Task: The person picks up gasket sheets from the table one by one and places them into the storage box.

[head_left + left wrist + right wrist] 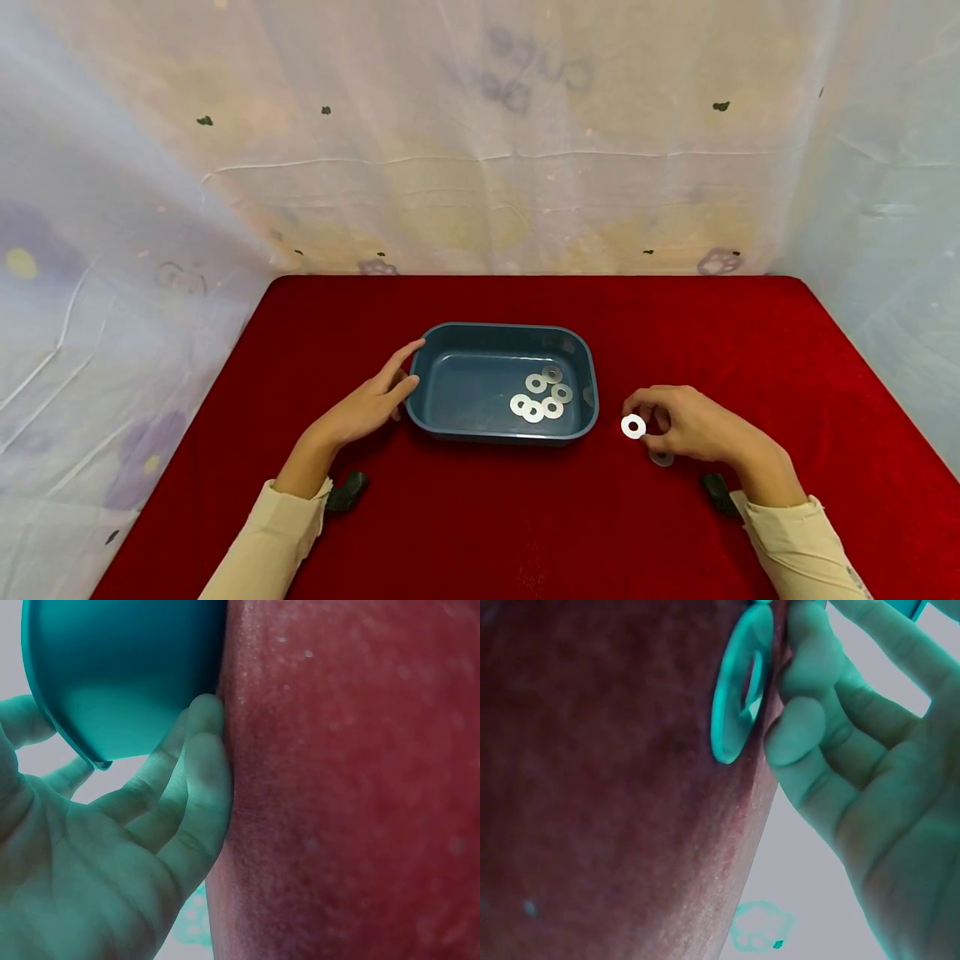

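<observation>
A blue rectangular tray (465, 435) stands on a red cloth, with several flat metal washers (552, 407) gathered in its right half. My left hand (365, 408) rests against the tray's left end, its fingers fairly straight. In the left wrist view, that hand (112, 832) lies beside the tray's outer wall (127, 682). To the right of the tray, my right hand (693, 423) pinches a washer (625, 432) between thumb and fingers. Partly hidden under this hand is another washer (662, 459). In the right wrist view a washer (727, 720) lies on the cloth near the fingertips.
Red cloth (480, 525) covers the table around the tray. Pale patterned sheets (480, 208) hang behind and at both sides. Dark objects (347, 492) show at both wrists, beside the cream sleeves (270, 533).
</observation>
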The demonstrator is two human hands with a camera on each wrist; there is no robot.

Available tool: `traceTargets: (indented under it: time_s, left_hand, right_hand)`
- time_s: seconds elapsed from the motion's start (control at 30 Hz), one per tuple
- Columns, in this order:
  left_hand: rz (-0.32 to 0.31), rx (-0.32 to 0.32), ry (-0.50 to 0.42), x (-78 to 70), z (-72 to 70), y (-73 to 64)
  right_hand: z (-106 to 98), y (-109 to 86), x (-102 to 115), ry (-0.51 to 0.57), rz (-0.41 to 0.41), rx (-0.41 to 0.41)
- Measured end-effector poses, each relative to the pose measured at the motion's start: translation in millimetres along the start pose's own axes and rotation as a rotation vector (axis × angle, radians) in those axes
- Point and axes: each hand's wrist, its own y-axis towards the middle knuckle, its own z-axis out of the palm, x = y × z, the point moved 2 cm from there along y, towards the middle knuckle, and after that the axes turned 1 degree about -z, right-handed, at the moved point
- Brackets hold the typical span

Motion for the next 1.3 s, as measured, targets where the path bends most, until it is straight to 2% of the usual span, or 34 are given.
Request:
traceTargets:
  time_s: [0.23,0.47,0.77,0.9,1.3]
  left_hand:
    - [0.008,0.002,-0.007,-0.1,0.0,0.3]
    - [0.003,-0.003,-0.009,-1.1,0.7,0.0]
    - [0.001,-0.004,-0.018,-0.8,1.0,0.1]
    - [-0.003,-0.007,-0.016,0.1,1.0,0.3]
    - [-0.016,-0.009,-0.019,1.6,1.1,1.1]
  right_hand:
    - [1.0,-0.1,-0.2,0.042,-0.02,-0.012]
    - [1.6,-1.0,-0.1,0.064,0.002,-0.001]
    - [0.8,-0.2,1.4,-0.011,-0.009,-0.002]
    - [0.3,1.0,3.5,-0.052,0.015,-0.015]
    - [-2.4,2.1,6.5,-0.181,0.037,-0.143]
